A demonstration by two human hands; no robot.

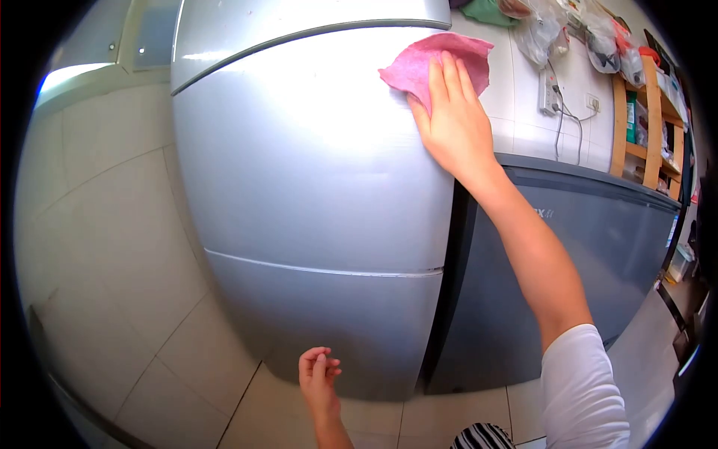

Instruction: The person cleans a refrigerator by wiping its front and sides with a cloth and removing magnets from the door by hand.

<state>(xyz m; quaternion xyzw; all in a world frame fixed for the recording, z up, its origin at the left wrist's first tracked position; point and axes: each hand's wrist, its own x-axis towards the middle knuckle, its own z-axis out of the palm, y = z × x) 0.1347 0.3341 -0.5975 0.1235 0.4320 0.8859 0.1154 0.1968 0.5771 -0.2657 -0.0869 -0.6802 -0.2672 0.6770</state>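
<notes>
A pink cloth (407, 69) lies against the upper right edge of the silver refrigerator's (321, 165) middle door. My right hand (453, 120) presses it there, fingers stretched over it, and the cloth's far corner sticks out past the door's edge. Low in front of the bottom door is my left hand (319, 378). Its fingers are loosely curled in towards the thumb, and nothing shows in them.
A dark grey chest freezer (557, 254) stands close on the refrigerator's right. Behind it, a power strip (549, 91) with cords hangs on the tiled wall, below plastic bags (540, 34). A wooden shelf (652, 123) with goods is at the far right. Pale tiles (112, 202) lie left.
</notes>
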